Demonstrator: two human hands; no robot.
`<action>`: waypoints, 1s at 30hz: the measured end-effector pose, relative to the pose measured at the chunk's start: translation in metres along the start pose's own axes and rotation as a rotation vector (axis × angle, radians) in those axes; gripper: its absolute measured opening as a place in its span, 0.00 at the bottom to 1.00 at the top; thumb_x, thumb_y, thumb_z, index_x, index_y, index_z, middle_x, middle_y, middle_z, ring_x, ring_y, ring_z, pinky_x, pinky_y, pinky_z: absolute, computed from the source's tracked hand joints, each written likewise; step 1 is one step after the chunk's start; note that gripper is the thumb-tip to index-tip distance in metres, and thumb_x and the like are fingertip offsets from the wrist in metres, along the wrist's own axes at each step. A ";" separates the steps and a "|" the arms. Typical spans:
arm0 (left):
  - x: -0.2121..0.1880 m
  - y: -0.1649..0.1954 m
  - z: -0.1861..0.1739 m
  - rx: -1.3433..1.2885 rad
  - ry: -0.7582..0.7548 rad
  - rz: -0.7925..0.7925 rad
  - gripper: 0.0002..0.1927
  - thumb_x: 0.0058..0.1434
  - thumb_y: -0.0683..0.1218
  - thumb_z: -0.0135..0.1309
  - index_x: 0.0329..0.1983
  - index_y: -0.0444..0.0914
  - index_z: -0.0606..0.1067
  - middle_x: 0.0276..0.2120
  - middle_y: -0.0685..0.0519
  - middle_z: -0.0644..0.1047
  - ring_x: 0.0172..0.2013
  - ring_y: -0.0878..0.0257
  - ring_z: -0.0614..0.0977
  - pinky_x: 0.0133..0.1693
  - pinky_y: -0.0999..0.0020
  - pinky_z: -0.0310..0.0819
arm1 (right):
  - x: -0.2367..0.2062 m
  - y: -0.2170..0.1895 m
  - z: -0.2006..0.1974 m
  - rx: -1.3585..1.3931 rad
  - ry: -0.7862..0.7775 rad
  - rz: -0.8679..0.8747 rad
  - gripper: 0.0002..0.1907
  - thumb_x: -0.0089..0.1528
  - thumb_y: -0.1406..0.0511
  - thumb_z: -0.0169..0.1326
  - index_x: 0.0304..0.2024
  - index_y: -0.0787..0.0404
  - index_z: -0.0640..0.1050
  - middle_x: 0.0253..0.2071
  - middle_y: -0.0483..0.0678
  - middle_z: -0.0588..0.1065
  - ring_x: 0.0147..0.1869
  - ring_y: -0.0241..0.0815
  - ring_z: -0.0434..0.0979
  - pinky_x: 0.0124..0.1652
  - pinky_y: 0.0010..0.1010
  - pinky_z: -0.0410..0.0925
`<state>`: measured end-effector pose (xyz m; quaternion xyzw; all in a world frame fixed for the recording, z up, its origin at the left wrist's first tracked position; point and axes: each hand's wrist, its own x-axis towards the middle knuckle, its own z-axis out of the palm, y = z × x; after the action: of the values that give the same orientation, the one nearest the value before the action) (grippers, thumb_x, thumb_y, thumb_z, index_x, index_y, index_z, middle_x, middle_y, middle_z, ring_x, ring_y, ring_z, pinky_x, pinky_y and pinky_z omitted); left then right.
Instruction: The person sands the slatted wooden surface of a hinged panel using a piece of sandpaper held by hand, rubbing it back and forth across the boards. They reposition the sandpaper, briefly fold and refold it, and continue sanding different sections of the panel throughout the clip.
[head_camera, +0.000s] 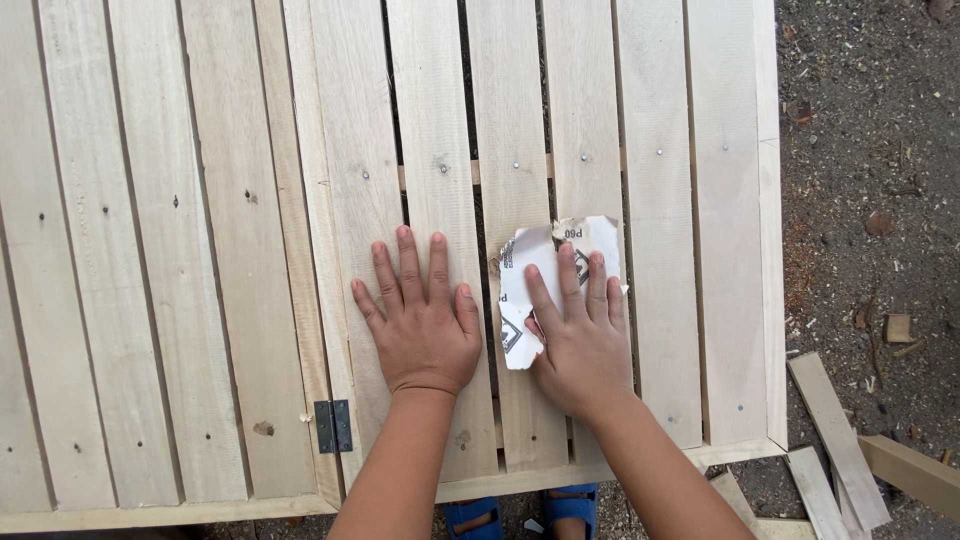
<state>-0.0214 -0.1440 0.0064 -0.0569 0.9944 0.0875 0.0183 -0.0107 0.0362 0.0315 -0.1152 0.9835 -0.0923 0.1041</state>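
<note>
While your left hand (425, 320) lies flat and open on the slatted wooden panel (200, 250), holding nothing, your right hand (580, 335) presses a crumpled sheet of sandpaper (535, 255) onto a slat, fingers outstretched, towards the panel's near right corner, a hinge (334, 426) left of your wrists.

Bare forearms, no sleeves; both hands (500, 330) ringless — blue sandals (522, 512) on the feet.

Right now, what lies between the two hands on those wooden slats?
Head view: only bare slat separates the left hand from the right hand, which presses sandpaper.
</note>
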 end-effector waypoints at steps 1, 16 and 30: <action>0.000 0.000 0.001 0.007 0.004 -0.003 0.34 0.70 0.59 0.34 0.79 0.52 0.51 0.79 0.50 0.43 0.77 0.49 0.41 0.71 0.38 0.27 | 0.027 0.006 -0.002 -0.012 -0.022 0.013 0.39 0.61 0.57 0.48 0.75 0.46 0.55 0.78 0.59 0.41 0.80 0.67 0.34 0.71 0.59 0.37; 0.001 0.002 -0.002 0.020 -0.027 -0.020 0.34 0.71 0.59 0.33 0.79 0.51 0.51 0.79 0.50 0.42 0.77 0.49 0.39 0.71 0.38 0.26 | -0.141 -0.021 0.020 0.092 0.082 -0.054 0.36 0.65 0.52 0.45 0.72 0.58 0.57 0.76 0.67 0.44 0.79 0.70 0.38 0.68 0.62 0.39; 0.003 -0.003 -0.002 0.017 0.007 -0.005 0.34 0.71 0.59 0.34 0.80 0.51 0.52 0.79 0.50 0.43 0.77 0.49 0.41 0.71 0.37 0.27 | 0.041 -0.011 -0.002 0.064 0.201 -0.059 0.34 0.72 0.54 0.43 0.77 0.58 0.55 0.80 0.62 0.43 0.83 0.66 0.38 0.73 0.62 0.39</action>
<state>-0.0240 -0.1477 0.0075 -0.0596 0.9950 0.0787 0.0156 -0.0477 0.0162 0.0277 -0.1309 0.9817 -0.1378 0.0058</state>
